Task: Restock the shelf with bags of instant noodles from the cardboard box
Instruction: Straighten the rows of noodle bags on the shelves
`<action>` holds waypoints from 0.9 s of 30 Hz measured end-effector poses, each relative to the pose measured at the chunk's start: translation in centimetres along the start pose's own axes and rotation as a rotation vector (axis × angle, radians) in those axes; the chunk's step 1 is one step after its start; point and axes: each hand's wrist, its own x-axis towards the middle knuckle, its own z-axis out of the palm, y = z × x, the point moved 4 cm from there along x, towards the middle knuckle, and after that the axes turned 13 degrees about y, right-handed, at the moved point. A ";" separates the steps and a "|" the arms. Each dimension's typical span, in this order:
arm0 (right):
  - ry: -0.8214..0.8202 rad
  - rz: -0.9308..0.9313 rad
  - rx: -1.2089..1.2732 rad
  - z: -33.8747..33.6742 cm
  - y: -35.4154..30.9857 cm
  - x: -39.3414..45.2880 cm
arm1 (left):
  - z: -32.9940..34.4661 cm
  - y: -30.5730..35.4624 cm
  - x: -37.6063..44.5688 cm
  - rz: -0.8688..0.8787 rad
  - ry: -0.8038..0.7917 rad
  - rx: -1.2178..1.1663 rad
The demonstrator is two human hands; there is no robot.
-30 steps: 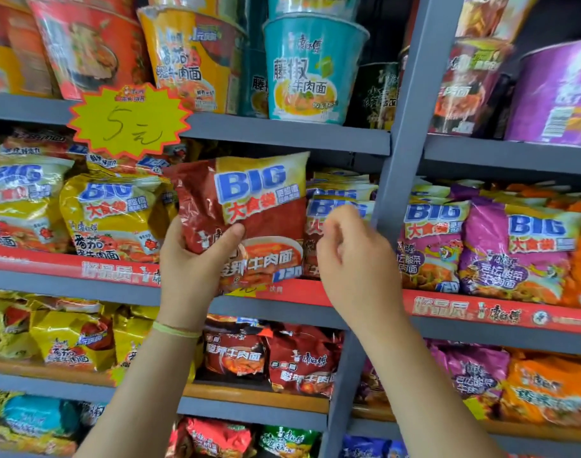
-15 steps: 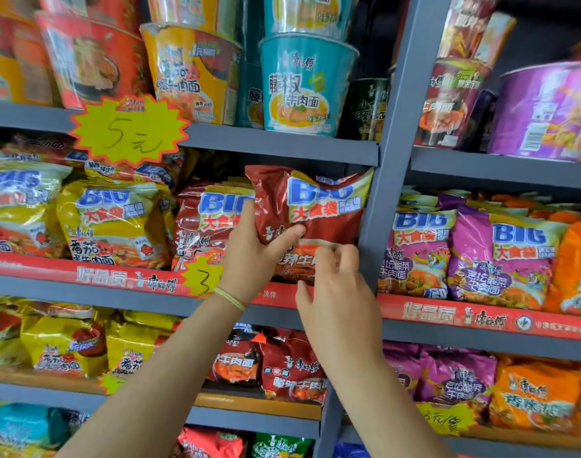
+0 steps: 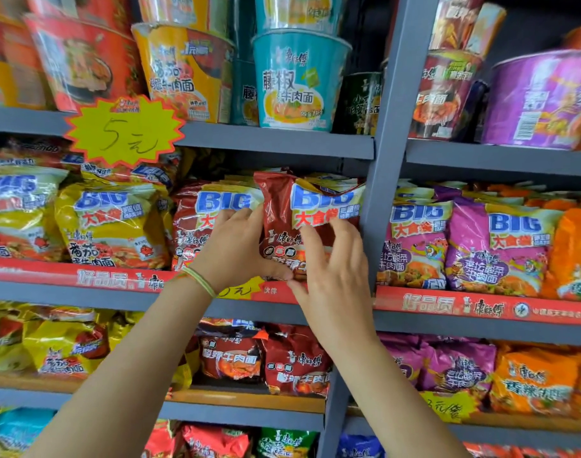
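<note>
Filling the whole frame, a grey metal shelf unit point(image 3: 386, 160) holds tubs of cup noodles point(image 3: 297, 77) along the top row and bagged noodles on the rows beneath, with a grey upright right of centre. Yellow bags point(image 3: 107, 226) crowd the left of the middle row, pink and orange bags point(image 3: 494, 249) the right. A yellow starburst price tag point(image 3: 124, 133) hangs from the upper shelf edge at upper left. At the centre of the frame, a dark red bag of instant noodles point(image 3: 310, 213) stands upright on the middle shelf, just left of the upright and beside another red bag point(image 3: 200, 219). The left hand point(image 3: 236, 249) wraps the bag's left edge, fingers curled behind it and thumb across the lower front. The right hand point(image 3: 335, 269) lies on the bag's front with fingers spread and lightly bent, pressing the lower right; whether it actually pinches the bag cannot be told. A thin green band point(image 3: 200, 280) circles the left wrist.
</note>
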 end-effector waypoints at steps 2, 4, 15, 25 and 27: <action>-0.035 -0.063 -0.010 0.2 -0.1 0.4 | -0.2 -0.1 0.5 0.002 -0.002 -0.007; -0.056 -0.096 -0.027 0.5 0.2 1.1 | -0.2 -0.2 0.8 0.028 0.036 0.005; -0.134 -0.127 -0.132 2.3 0.4 3.5 | 1.0 0.1 0.5 0.173 0.104 0.191; -0.294 -0.184 -0.127 1.7 0.5 4.2 | -0.2 -0.8 -0.3 0.117 0.136 0.026; -0.300 -0.194 -0.126 1.9 0.3 4.4 | -0.4 -0.9 -0.5 0.117 0.199 0.090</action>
